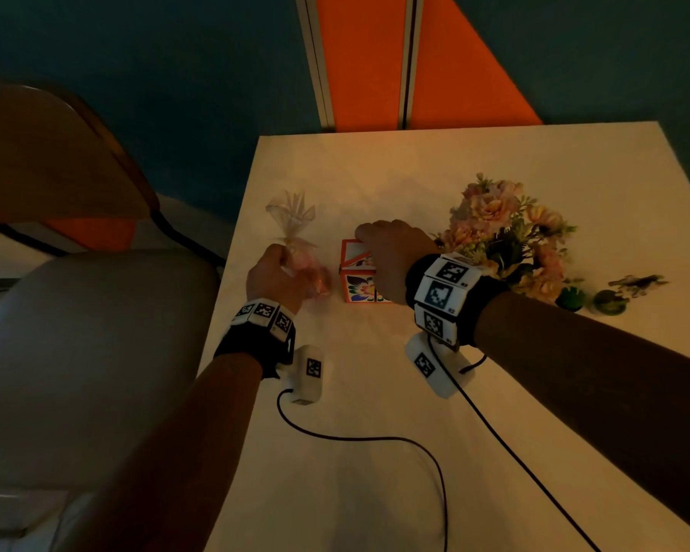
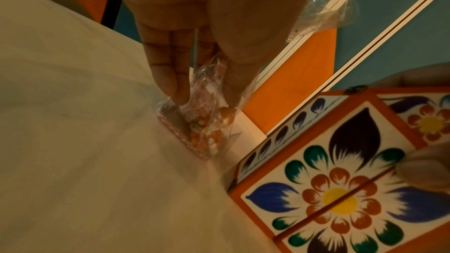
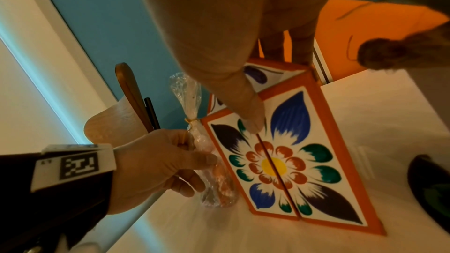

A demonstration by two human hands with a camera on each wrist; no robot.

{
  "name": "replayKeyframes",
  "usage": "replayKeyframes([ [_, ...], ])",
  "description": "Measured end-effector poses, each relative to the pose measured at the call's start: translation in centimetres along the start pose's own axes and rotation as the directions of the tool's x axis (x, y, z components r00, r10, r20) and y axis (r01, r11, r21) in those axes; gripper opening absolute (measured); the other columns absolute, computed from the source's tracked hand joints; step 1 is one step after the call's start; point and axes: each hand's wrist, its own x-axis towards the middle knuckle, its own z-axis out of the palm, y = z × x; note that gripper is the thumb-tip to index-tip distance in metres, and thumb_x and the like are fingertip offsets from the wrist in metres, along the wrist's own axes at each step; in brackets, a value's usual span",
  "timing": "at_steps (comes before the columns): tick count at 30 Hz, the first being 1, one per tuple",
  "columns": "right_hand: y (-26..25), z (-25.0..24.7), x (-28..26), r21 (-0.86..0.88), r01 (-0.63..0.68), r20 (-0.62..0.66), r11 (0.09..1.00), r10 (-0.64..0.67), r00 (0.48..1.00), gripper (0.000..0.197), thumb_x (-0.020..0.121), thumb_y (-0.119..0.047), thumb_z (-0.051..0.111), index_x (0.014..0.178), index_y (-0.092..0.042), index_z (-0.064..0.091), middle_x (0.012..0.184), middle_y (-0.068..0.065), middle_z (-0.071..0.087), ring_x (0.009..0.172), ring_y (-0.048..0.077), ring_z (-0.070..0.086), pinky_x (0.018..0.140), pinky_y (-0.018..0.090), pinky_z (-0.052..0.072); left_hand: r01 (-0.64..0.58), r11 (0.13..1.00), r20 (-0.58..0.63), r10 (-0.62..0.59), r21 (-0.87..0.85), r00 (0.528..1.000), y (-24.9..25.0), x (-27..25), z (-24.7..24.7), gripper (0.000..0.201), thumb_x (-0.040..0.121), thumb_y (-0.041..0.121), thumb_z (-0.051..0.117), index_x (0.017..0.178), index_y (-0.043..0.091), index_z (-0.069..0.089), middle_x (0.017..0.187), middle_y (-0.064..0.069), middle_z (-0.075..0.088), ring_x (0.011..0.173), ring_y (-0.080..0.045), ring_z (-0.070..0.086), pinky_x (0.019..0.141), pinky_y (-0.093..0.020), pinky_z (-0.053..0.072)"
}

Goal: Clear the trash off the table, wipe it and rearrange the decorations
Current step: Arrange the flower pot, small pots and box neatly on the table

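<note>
The box [image 3: 287, 163] is showing orange edges and white panels painted with blue, green and rust petals. The flowers [image 1: 506, 233] are looking pale pink.

White table [image 1: 375, 452] carries: cellophane bag [image 1: 295, 249], painted box [image 1: 357, 278] just beside, flower bouquet [image 1: 506, 233], small figurines [image 1: 610, 296].

A white table [image 1: 375, 452] stands under dim, warm light. Beyond its far edge, an orange panel [image 1: 359, 61] with pale trim splits a teal wall [image 1: 176, 73]. A wooden chair [image 1: 48, 153] stands left.
</note>
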Motion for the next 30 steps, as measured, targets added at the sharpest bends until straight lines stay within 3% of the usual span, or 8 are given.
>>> replayKeyframes([
  [4, 0.0, 0.0, -0.2, 0.002, -0.005, 0.003, 1.000, 0.005, 1.000, 0.055, 0.082, -0.013, 0.063, 0.133, -0.016, 0.043, 0.129, 0.010, 0.051, 0.117, 0.033, 0.048, 0.092, 0.042, 0.043, -0.002, 1.000, 0.013, 0.002, 0.002, 1.000, -0.2, -0.2, -0.1, 0.042, 0.077, 0.025, 0.074, 0.114, 0.022, 0.056, 0.101, 0.004, 0.056, 0.095, -0.018, 0.056, 0.083, -0.029, 0.048],
  [10, 0.0, 0.2, -0.3, 0.002, 0.000, -0.010, 1.000, 0.000, 1.000, 0.057, 0.081, -0.010, 0.064, 0.134, -0.016, 0.043, 0.130, 0.010, 0.051, 0.117, 0.033, 0.048, 0.092, 0.041, 0.043, -0.020, 0.997, 0.023, 0.018, 0.075, 1.000, -0.3, -0.6, -0.5, 0.039, 0.077, 0.023, 0.073, 0.113, 0.019, 0.057, 0.104, -0.001, 0.061, 0.090, -0.018, 0.055, 0.076, -0.026, 0.042],
  [14, 0.0, 0.1, -0.3, 0.005, 0.004, -0.018, 1.000, -0.004, 1.000, 0.055, 0.082, -0.009, 0.062, 0.134, -0.015, 0.044, 0.130, 0.011, 0.052, 0.117, 0.033, 0.049, 0.090, 0.041, 0.044, -0.023, 0.999, -0.006, 0.023, 0.034, 1.000, -0.2, -1.0, -0.3, 0.029, 0.085, 0.020, 0.064, 0.113, 0.019, 0.057, 0.099, 0.002, 0.058, 0.084, -0.014, 0.053, 0.064, -0.016, 0.041],
  [18, -0.1, 0.0, -0.3, -0.010, -0.015, 0.011, 1.000, 0.015, 1.000, 0.056, 0.082, -0.009, 0.063, 0.134, -0.014, 0.045, 0.130, 0.012, 0.055, 0.117, 0.034, 0.050, 0.090, 0.041, 0.046, -0.019, 0.998, 0.012, 0.019, 0.055, 1.000, 0.2, -1.3, -0.5, 0.038, 0.080, 0.021, 0.070, 0.115, 0.019, 0.056, 0.098, 0.002, 0.058, 0.089, -0.018, 0.055, 0.077, -0.026, 0.045],
  [22, -0.6, -0.7, -2.7, 0.019, 0.064, -0.050, 0.998, -0.063, 0.997, 0.072, 0.086, -0.019, 0.063, 0.147, -0.015, 0.025, 0.151, 0.008, 0.033, 0.137, 0.031, 0.030, 0.114, 0.041, 0.023, 0.007, 1.000, 0.031, -0.007, -0.004, 0.999, 0.1, -1.9, -1.0, 0.037, 0.082, 0.026, 0.070, 0.113, 0.019, 0.052, 0.100, 0.004, 0.054, 0.081, -0.011, 0.053, 0.064, -0.014, 0.041],
  [24, -0.9, -0.6, -5.7, 0.113, 0.162, -0.183, 0.980, -0.140, 0.973, 0.067, 0.089, -0.022, 0.060, 0.147, -0.015, 0.028, 0.152, 0.006, 0.031, 0.139, 0.028, 0.027, 0.115, 0.039, 0.021, -0.004, 0.998, -0.022, 0.006, 0.069, 1.000, -0.6, -2.3, -1.6, 0.044, 0.078, 0.032, 0.073, 0.115, 0.016, 0.054, 0.106, 0.000, 0.059, 0.092, -0.016, 0.055, 0.075, -0.022, 0.038],
  [27, 0.0, 1.2, -10.5, 0.247, 0.291, -0.297, 0.924, -0.214, 0.931, 0.048, 0.082, -0.021, 0.067, 0.128, -0.018, 0.053, 0.129, 0.004, 0.057, 0.117, 0.023, 0.052, 0.099, 0.031, 0.040, -0.057, 0.983, -0.103, 0.076, 0.174, 0.992, -2.0, -3.8, -2.5, 0.034, 0.077, 0.034, 0.075, 0.100, 0.012, 0.062, 0.098, -0.005, 0.067, 0.094, -0.023, 0.062, 0.079, -0.026, 0.041],
  [30, 2.6, 3.7, -13.8, 0.439, 0.116, 0.007, 0.891, -0.132, 0.991, 0.027, 0.085, -0.028, 0.068, 0.111, -0.026, 0.061, 0.108, -0.011, 0.061, 0.085, 0.004, 0.057, 0.077, 0.019, 0.043, -0.217, 0.936, -0.101, 0.253, 0.276, 0.962, -1.9, -6.3, -3.0, 0.019, 0.081, 0.031, 0.072, 0.074, 0.016, 0.061, 0.070, 0.002, 0.063, 0.072, -0.021, 0.063, 0.065, -0.023, 0.041],
])
